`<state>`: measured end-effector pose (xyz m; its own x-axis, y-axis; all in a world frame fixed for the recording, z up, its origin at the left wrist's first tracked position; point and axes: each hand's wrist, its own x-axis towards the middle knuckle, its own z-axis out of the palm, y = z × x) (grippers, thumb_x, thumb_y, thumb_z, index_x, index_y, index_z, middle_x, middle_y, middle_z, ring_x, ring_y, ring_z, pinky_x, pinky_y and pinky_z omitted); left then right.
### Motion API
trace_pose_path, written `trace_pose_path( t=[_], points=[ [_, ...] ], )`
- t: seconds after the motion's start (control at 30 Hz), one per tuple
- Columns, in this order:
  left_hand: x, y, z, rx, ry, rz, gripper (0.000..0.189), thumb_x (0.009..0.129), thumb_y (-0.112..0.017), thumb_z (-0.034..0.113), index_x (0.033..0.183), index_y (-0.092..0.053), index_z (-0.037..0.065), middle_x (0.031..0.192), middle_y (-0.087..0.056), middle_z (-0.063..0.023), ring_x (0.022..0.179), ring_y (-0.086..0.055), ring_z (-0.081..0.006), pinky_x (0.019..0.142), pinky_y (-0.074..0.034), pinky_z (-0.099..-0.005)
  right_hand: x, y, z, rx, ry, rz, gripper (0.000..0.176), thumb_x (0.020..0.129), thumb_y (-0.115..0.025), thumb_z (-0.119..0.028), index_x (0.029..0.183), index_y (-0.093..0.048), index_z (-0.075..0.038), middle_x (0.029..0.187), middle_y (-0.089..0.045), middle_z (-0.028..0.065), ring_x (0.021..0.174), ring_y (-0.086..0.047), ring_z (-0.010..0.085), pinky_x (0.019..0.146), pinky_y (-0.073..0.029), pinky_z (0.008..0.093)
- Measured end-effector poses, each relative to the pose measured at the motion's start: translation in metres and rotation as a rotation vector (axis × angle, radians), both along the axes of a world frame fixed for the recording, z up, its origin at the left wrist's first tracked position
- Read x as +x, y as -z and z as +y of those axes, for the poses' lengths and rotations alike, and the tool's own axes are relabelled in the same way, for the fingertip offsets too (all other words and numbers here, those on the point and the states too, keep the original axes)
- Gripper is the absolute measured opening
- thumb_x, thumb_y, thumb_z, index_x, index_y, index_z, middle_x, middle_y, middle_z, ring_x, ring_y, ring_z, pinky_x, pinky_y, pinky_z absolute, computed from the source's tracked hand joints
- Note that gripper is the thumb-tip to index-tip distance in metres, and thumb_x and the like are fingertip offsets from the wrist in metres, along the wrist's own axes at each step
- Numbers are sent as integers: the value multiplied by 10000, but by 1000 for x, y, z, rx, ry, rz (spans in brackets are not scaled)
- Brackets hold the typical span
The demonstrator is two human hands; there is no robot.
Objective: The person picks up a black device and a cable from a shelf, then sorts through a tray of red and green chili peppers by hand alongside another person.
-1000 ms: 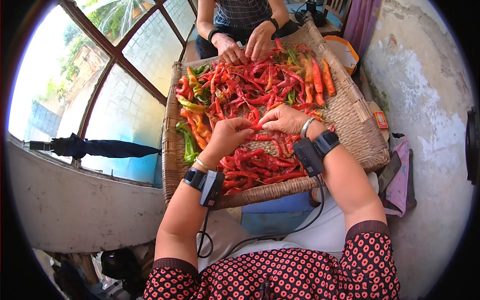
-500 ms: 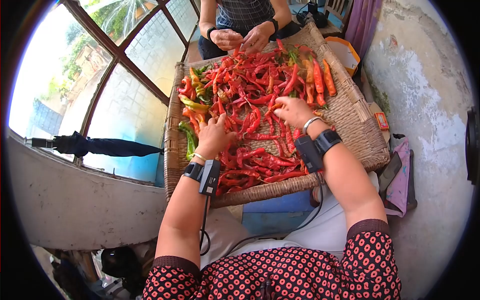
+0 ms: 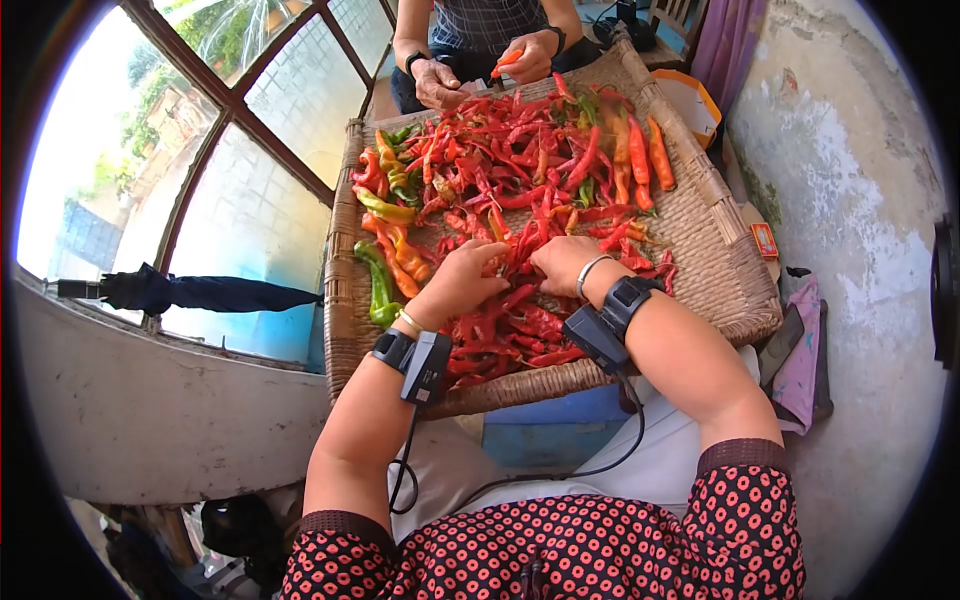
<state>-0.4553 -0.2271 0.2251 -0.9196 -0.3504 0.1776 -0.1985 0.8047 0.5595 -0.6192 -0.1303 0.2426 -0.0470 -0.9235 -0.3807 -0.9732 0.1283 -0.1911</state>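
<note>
Many red chili peppers (image 3: 530, 325) lie in a heap on a woven tray (image 3: 720, 245). My left hand (image 3: 462, 283) reaches in from the left, thumb and fingers curved around chilies. Opposite it, my right hand (image 3: 568, 264) curls its fingers into the same bunch, with fingertips partly hidden among the peppers. Between the two hands the gathered chilies stick up and away from me. Left of my left hand are orange chilies (image 3: 402, 258) and a green pepper (image 3: 380, 285).
Across the tray, another person's hands (image 3: 480, 78) hold an orange-red chili (image 3: 507, 63). A folded umbrella (image 3: 215, 292) lies along the window sill at left. A rough plaster wall (image 3: 840, 200) stands at right. Cables hang from the devices on my wrists.
My hands have come closer together and nearer to me, drawing red chilies between them. More bare weave shows at left. The other person's hands have parted, one raising a chili.
</note>
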Motion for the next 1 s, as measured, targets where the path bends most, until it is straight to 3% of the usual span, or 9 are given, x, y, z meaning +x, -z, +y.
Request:
trace_pose_path(
  t=[0.07,0.27,0.57,0.63,0.7,0.77,0.83,0.9,1.0],
  points=[
    [0,-13,3,199,-118,-61,396,684,-659,144,1057,-565,50,914,-595,-146,800,-584,-246,728,-458,-327,-3,0,-2,27,10,-11,244,677,-598,-199,909,-630,-129,934,-614,102,894,-580,266,759,-463,376],
    [5,-25,2,25,-245,-178,308,690,-642,240,919,-608,38,748,-600,-180,750,-579,-326,678,-456,-392,-41,-1,-1,-54,-16,-373,178,641,-636,-199,764,-653,-71,697,-623,94,678,-598,213,644,-465,326],
    [24,-25,-14,76,-215,-376,311,678,-636,269,868,-612,24,806,-601,-184,790,-573,-338,696,-455,-396,-61,-30,12,-134,321,-991,58,740,-586,-85,743,-592,-27,654,-577,13,535,-527,66,485,-420,203],
    [24,-30,-14,18,-212,-433,309,673,-634,263,865,-610,23,810,-598,-184,798,-569,-341,701,-453,-394,-60,-23,9,-144,360,-945,88,729,-600,-103,753,-603,-19,669,-587,23,577,-549,84,518,-438,227],
    [24,-33,-16,-40,-205,-490,306,668,-632,257,862,-609,21,813,-596,-184,806,-565,-344,706,-452,-392,-58,-8,4,-126,54,-402,306,667,-673,-281,840,-623,-34,792,-633,104,741,-598,210,695,-468,343],
    [29,-31,-22,125,-172,-359,212,773,-584,161,857,-561,-33,659,-593,-78,527,-593,-153,476,-464,-270,-47,-6,5,147,83,-118,371,644,-688,-319,873,-627,-32,885,-624,139,842,-593,253,733,-464,355],
    [26,-45,-16,348,-279,-346,224,774,-591,184,854,-574,-24,653,-589,-80,557,-600,-167,493,-472,-274,-35,-10,6,233,125,-73,372,645,-689,-308,903,-630,-47,958,-612,135,911,-579,262,753,-463,356],
    [22,-57,-12,569,-384,-325,236,776,-599,208,850,-586,-15,648,-586,-83,588,-607,-181,509,-481,-278,-30,-3,6,116,47,104,242,646,-656,-232,819,-640,-64,810,-629,120,818,-589,268,709,-456,348],
    [17,-64,-9,689,-462,-51,215,855,-525,224,796,-574,23,546,-489,25,446,-443,-45,409,-369,-181,-41,-10,4,40,106,7,212,643,-630,-178,821,-641,-63,823,-623,138,808,-592,281,704,-463,358]
  ],
)
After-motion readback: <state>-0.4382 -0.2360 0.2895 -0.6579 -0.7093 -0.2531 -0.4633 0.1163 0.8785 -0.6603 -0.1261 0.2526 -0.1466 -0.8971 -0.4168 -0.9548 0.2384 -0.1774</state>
